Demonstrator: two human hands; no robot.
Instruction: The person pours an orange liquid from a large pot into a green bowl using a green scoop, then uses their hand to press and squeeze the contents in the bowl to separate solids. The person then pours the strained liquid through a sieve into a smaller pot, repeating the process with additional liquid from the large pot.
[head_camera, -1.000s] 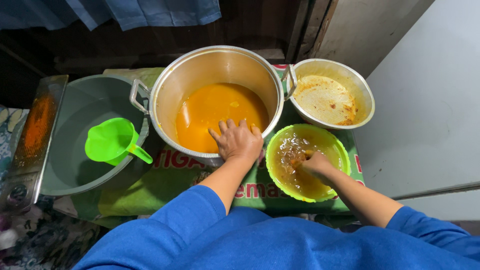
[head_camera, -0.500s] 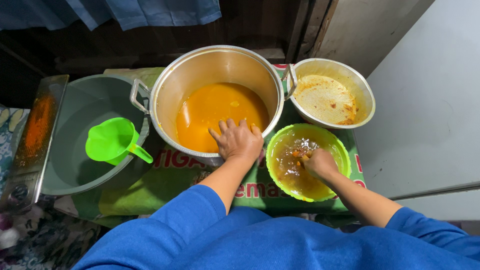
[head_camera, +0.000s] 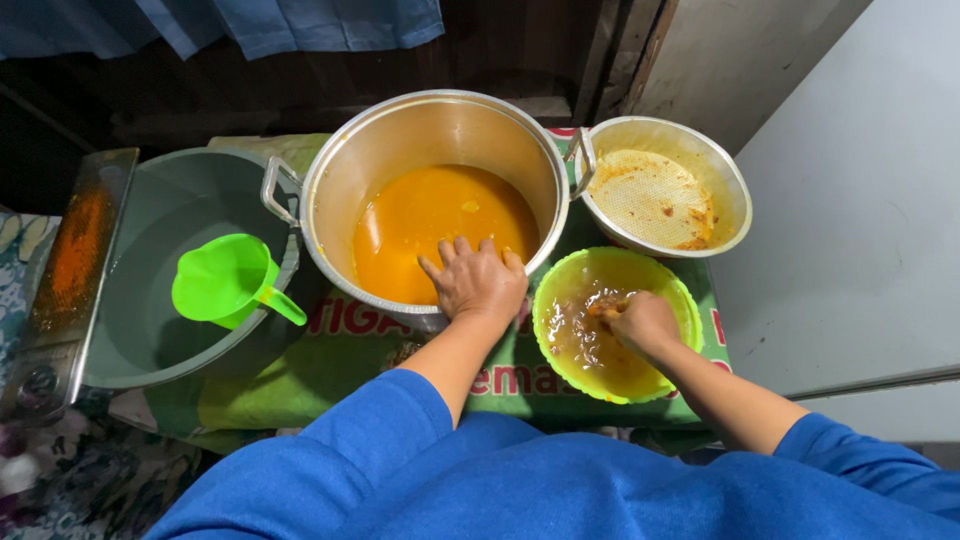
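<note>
Left hand (head_camera: 478, 282) lies flat, fingers spread, on the near rim of the big steel pot (head_camera: 400, 135) of orange liquid, probably bracing it. Right hand (head_camera: 643, 322) is curled down in the green bowl (head_camera: 560, 290) just right of the pot, closed around wet brownish pulp, seemingly squeezing it. A metal strainer (head_camera: 655, 195) sits behind the bowl, handy for straining.
</note>
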